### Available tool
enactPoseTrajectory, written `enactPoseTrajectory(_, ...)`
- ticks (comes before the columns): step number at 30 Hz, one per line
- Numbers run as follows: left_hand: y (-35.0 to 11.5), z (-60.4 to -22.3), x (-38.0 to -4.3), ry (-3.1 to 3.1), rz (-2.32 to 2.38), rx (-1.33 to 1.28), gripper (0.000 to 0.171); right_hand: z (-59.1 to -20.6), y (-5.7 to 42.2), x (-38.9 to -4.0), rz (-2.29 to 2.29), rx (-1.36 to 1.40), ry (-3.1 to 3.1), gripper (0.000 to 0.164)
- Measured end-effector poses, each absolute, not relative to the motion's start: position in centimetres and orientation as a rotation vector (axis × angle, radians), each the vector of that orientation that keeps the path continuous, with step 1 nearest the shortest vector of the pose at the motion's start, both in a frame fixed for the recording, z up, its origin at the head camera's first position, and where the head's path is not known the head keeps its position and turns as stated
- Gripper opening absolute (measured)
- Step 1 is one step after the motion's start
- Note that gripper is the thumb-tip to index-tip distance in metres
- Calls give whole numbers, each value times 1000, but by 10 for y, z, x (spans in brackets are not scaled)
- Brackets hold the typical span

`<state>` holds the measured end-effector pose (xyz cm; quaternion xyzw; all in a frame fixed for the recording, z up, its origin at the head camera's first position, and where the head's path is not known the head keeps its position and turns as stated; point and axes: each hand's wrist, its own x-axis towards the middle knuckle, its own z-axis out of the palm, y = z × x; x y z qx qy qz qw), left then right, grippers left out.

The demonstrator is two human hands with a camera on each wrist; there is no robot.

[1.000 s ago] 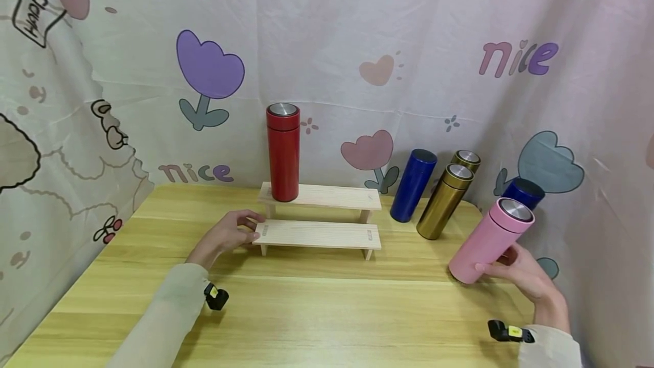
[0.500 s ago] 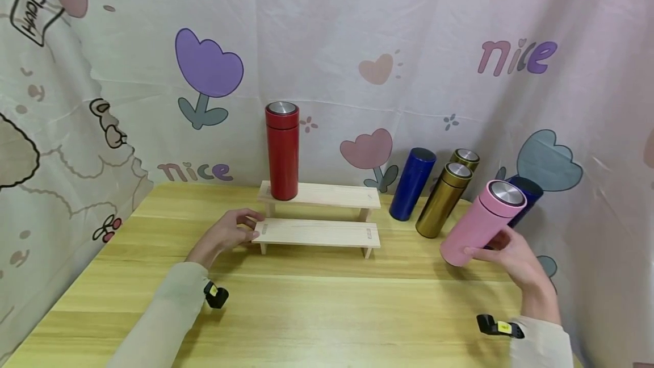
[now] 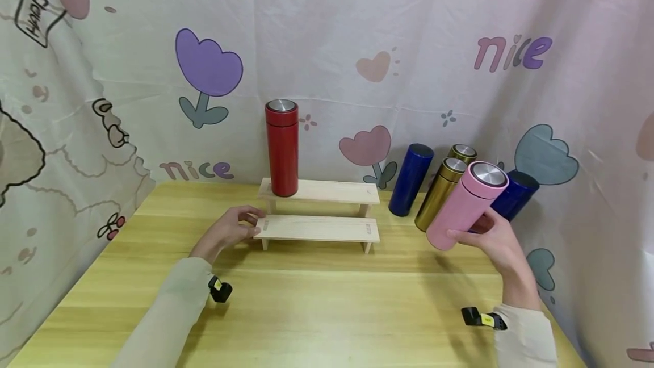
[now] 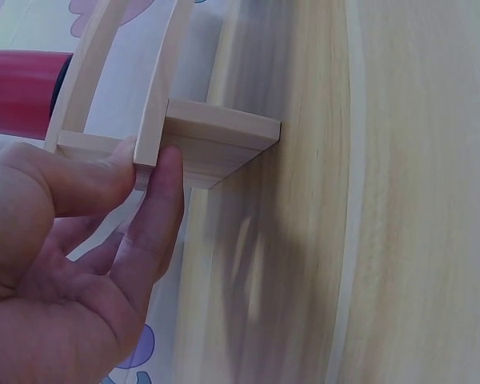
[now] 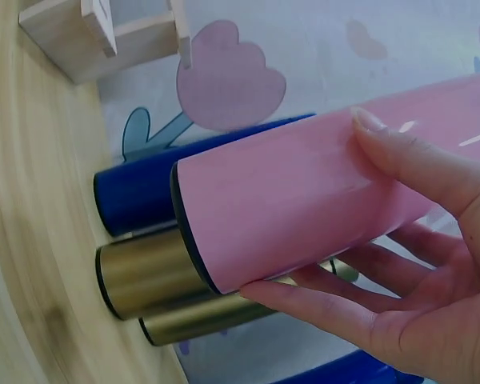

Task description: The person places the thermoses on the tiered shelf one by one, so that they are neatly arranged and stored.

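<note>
A two-tier wooden stand is on the table. My left hand pinches the left end of its lower board between thumb and fingers, as the left wrist view shows closely. On the upper board, at the left, a red thermos with a silver lid top stands upright. My right hand grips a pink thermos near its lower half. It is tilted and held above the table, its black-rimmed base visible in the right wrist view. Behind it a gold thermos is partly covered.
A blue thermos stands right of the stand. Another gold thermos and a second blue thermos are partly hidden behind the pink one. A patterned curtain hangs along the back of the wooden table.
The pink thermos has been raised and carried left by my right hand, passing in front of the gold thermos. My left hand keeps its pinch on the stand, which stays put.
</note>
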<state>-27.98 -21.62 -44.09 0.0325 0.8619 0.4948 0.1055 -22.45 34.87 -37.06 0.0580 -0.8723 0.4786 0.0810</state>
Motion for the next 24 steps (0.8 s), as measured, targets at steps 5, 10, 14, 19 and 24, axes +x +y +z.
enactPoseTrajectory(5,-214,-441,-282,2538,1447,87,42,-370,343,-224,1426,167,-2608,65)
enactPoseTrajectory(10,-214,-443,-280,2522,1479,87,43,-370,337,-224,1455,154,-2619,67)
enactPoseTrajectory(14,-214,-444,-278,2540,1485,100,43,-370,333,-225,1489,170,-2610,68)
enactPoseTrajectory(19,-215,-442,-276,2555,1476,115,43,-369,328,-225,1509,163,-2614,72)
enactPoseTrajectory(24,-215,-440,-276,2569,1473,120,43,-369,324,-225,1530,156,-2610,75)
